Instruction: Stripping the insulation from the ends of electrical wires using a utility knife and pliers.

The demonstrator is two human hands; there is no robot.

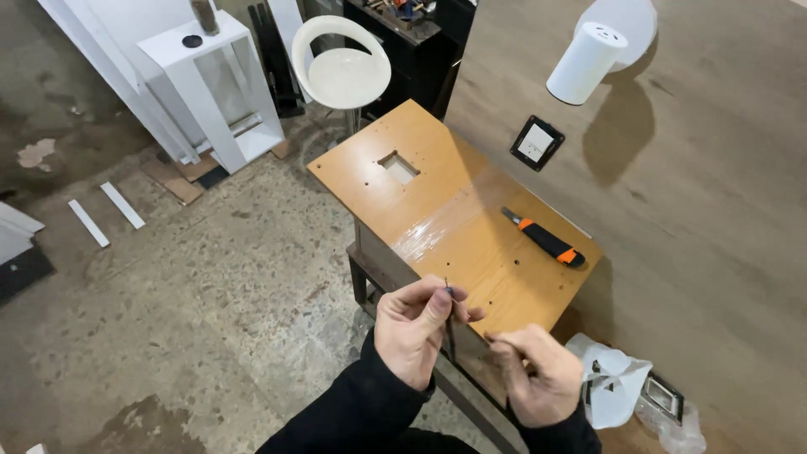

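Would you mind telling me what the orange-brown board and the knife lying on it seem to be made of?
The board looks like laminated or varnished wood: glossy, with drilled holes and a rectangular cutout. The utility knife seems to be black and orange plastic, with a matte finish.

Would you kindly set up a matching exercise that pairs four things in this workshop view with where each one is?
Things:
1. utility knife
2. white stool
3. wall socket
4. small screw

Places:
A. pinched in the fingers of the left hand
B. mounted on the wooden wall panel
C. lying on the orange board, near its right edge
D. standing on the floor beyond the far end of the board

Pairs: 1-C, 2-D, 3-B, 4-A
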